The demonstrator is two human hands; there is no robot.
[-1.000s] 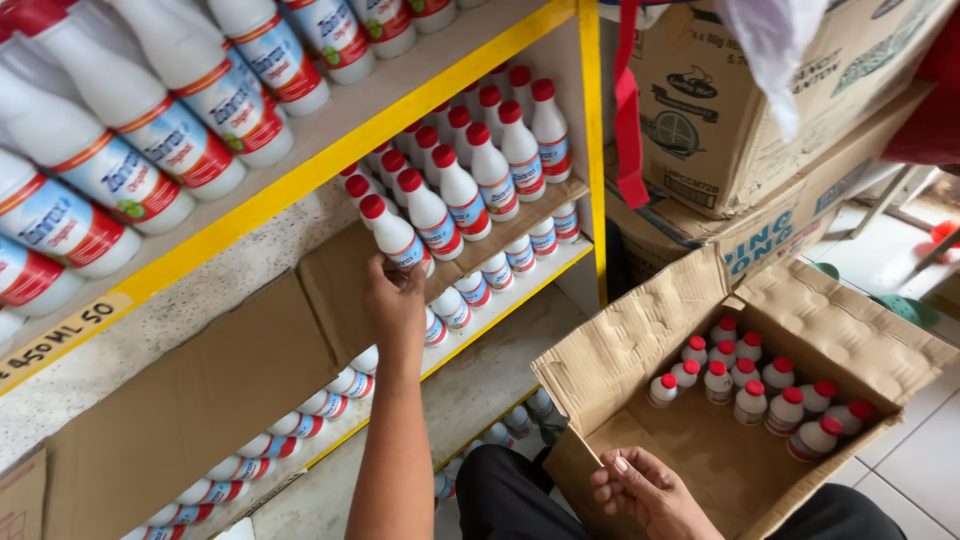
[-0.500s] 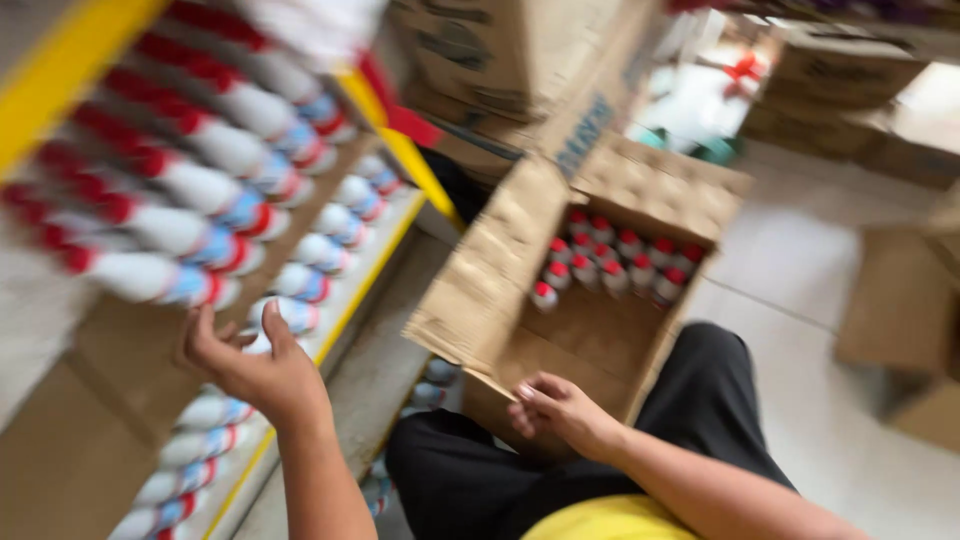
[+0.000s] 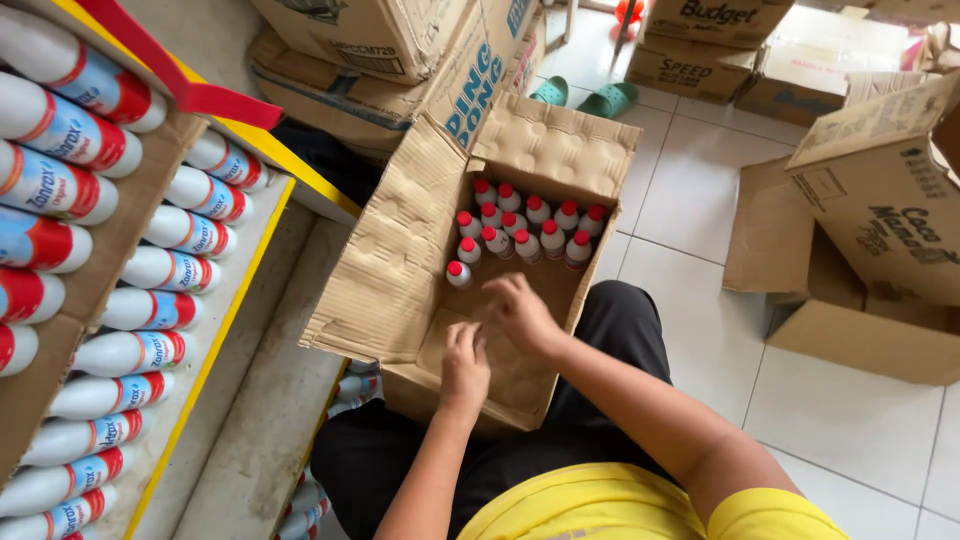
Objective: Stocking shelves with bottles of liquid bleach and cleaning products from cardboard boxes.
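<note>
11 red-capped white bottles (image 3: 527,228) stand in 1 open carton (image 3: 385,270) on the lap; 2 hands are in it, the left hand (image 3: 464,372) and the right hand (image 3: 522,315); 2 green sandals (image 3: 585,97) sit on the floor; roughly 6 other cardboard boxes (image 3: 880,190) lie around; shelf bottles (image 3: 170,268) run past the edge, too many to count.

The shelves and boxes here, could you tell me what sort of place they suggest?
Probably a small shop or its stockroom: a yellow-edged shelf lined with identical white bottles, an open carton of more, and stacked cardboard boxes on tiled floor.
</note>
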